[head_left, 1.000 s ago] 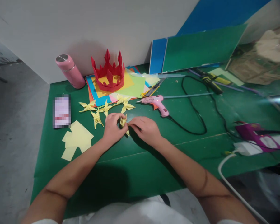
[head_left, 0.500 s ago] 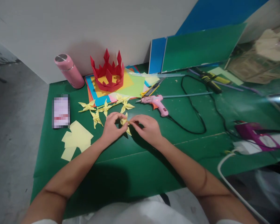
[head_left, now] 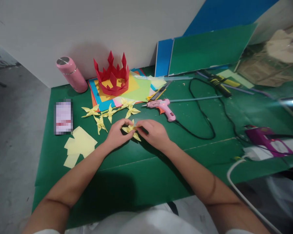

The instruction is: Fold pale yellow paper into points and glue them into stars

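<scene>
A yellow folded paper flower (head_left: 136, 135) is pinched between my two hands, low over the green tabletop. My left hand (head_left: 117, 133) grips it from the left with thumb and fingertips. From the right, the fingertips of my right hand (head_left: 155, 133) pinch one of its petals. The flower's middle is partly covered by my fingers. Several finished-looking yellow paper flowers (head_left: 109, 113) lie just beyond my left hand. Loose yellow paper pieces (head_left: 83, 141) lie in an overlapping pile near my left forearm.
A pink glue gun (head_left: 162, 106) with a black cord lies beyond my right hand, beside a utility knife (head_left: 160, 92). A red paper crown (head_left: 113, 79) stands on coloured sheets (head_left: 143, 92). The pink bottle (head_left: 73, 74), blurred-out phone (head_left: 63, 117) and power strip (head_left: 261, 152) are further out.
The flower has turned in my fingers, and more of its petals show between the hands. My hands have barely shifted otherwise, and the things on the table stay put.
</scene>
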Motion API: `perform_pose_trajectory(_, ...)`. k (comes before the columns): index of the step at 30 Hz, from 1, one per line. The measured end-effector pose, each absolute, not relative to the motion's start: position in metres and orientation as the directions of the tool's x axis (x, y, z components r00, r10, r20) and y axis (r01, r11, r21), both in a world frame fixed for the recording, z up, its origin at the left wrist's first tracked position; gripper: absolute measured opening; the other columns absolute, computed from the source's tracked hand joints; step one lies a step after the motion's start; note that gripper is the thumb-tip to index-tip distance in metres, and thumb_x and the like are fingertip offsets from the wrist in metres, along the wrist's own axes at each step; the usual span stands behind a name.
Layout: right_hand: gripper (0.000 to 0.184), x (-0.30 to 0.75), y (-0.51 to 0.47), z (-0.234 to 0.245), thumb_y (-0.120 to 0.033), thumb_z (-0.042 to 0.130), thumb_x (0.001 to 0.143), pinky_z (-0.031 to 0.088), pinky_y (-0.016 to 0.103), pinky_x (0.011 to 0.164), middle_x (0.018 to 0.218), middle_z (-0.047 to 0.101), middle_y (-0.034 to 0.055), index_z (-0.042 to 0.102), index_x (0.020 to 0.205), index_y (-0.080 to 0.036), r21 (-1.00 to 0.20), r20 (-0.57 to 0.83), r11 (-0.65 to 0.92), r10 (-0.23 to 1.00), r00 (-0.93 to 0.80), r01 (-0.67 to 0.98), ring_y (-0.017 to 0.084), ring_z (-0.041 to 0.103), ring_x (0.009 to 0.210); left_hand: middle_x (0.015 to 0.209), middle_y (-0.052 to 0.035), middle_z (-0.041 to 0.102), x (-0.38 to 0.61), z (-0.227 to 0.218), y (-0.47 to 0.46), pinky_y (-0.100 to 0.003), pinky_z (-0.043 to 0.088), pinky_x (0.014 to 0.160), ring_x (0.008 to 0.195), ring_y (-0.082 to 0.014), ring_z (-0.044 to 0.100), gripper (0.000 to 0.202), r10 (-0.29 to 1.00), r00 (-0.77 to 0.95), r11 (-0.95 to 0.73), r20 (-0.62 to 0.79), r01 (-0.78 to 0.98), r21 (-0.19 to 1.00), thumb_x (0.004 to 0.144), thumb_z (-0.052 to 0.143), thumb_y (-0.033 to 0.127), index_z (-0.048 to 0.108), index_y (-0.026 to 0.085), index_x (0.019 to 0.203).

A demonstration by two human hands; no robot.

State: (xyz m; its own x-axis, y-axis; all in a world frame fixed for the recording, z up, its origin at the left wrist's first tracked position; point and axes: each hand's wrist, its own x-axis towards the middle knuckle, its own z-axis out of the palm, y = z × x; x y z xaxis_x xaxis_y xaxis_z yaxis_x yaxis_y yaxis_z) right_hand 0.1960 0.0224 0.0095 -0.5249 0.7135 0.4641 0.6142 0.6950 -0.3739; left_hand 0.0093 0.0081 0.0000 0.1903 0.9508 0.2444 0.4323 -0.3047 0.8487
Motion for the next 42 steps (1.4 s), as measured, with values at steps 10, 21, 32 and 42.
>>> perform_pose_trajectory(10, 0.026, 0.201, 0.030, 0.014, -0.020, 0.043, 0.094, 0.041, 0.028, 0.066, 0.082, 0.069, 0.0045, 0.068, 0.102, -0.022, -0.134, 0.460, 0.799, 0.575, -0.677, 0.587, 0.015, 0.056, 0.072, 0.087, -0.0014, 0.065, 0.010, 0.004, 0.009, -0.027, 0.050, 0.074, 0.079, -0.0131, 0.061, 0.018, 0.946, 0.260, -0.292, 0.196, 0.417, 0.861, 0.072, 0.063, 0.017, 0.057, 0.019, 0.088)
perform_pose_trajectory(21, 0.017, 0.199, 0.032, 0.018, -0.022, 0.051, 0.091, 0.034, 0.030, 0.072, 0.078, 0.063, 0.0028, 0.066, 0.083, -0.021, -0.033, 0.514, 0.856, 0.457, -0.726, 0.515, 0.016, 0.046, 0.078, 0.086, -0.0015, 0.065, 0.010, 0.007, 0.008, -0.032, 0.048, 0.079, 0.081, -0.0157, 0.060, 0.023, 0.923, 0.334, -0.342, 0.191, 0.486, 0.804, 0.070, 0.062, 0.017, 0.056, 0.019, 0.092)
perform_pose_trajectory(32, 0.019, 0.201, 0.034, 0.016, -0.021, 0.048, 0.092, 0.035, 0.032, 0.074, 0.080, 0.062, 0.0045, 0.064, 0.082, -0.019, -0.114, 0.523, 0.826, 0.522, -0.674, 0.552, 0.018, 0.047, 0.080, 0.089, -0.0025, 0.062, 0.010, 0.005, 0.007, -0.034, 0.048, 0.080, 0.083, -0.0167, 0.059, 0.031, 0.919, 0.295, -0.377, 0.263, 0.456, 0.806, 0.073, 0.069, 0.030, 0.055, 0.020, 0.099)
perform_pose_trajectory(42, 0.018, 0.200, 0.035, 0.013, -0.024, 0.045, 0.093, 0.041, 0.034, 0.073, 0.085, 0.064, 0.0074, 0.061, 0.085, -0.020, -0.456, 0.453, 0.661, 0.749, -0.483, 0.596, 0.020, 0.055, 0.082, 0.108, -0.0036, 0.048, 0.016, -0.011, 0.010, -0.028, 0.052, 0.074, 0.079, -0.0098, 0.057, 0.048, 0.969, 0.101, -0.220, 0.223, -0.044, 0.974, 0.078, 0.066, 0.028, 0.039, 0.028, 0.118)
